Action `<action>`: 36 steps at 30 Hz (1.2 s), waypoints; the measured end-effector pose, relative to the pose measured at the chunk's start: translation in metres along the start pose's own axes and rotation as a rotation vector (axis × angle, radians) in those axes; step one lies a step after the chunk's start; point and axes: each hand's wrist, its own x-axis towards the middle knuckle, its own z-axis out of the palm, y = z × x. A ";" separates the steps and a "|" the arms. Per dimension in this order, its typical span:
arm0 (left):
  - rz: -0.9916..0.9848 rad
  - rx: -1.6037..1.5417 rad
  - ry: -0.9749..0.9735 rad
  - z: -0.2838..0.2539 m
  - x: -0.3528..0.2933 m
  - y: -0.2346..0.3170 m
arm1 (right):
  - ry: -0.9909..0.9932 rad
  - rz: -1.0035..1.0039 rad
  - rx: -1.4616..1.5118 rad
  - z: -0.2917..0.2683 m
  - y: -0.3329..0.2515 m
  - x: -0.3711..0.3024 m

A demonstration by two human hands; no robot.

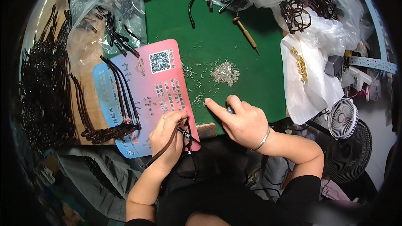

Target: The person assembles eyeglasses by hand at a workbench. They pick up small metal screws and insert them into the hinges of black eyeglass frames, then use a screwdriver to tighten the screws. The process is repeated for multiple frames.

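Note:
My left hand (166, 136) is closed around a dark eyeglass frame (193, 170) and a brown temple arm (164, 150), over the lower right of a pink and blue printed mat. The frame hangs toward my lap, partly lost against my black clothing. My right hand (248, 121) stretches its index finger down to loose tiny screws (198, 99) on the green mat (259, 88). Its other fingers are curled round a small shiny thing, mostly hidden. Just beyond the fingertip lies a heap of silvery screws (226, 73).
Assembled glasses (111, 133) rest on the printed mat's (171, 67) left side. Dark frames are piled at far left (44, 83) and far right (307, 4). A brass-handled screwdriver (246, 33) lies at the back. Gold-coloured small parts (300, 65) sit on white wrapping; fans (343, 118) stand right.

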 end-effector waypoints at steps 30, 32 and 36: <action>-0.066 0.068 -0.084 -0.005 0.011 -0.006 | -0.241 -0.301 0.306 0.006 0.007 0.036; -0.069 0.080 -0.075 -0.005 0.010 -0.006 | -0.243 -0.310 0.310 0.006 0.006 0.038; -0.022 0.104 -0.046 -0.004 0.009 -0.008 | -0.270 -0.327 0.381 0.005 0.006 0.042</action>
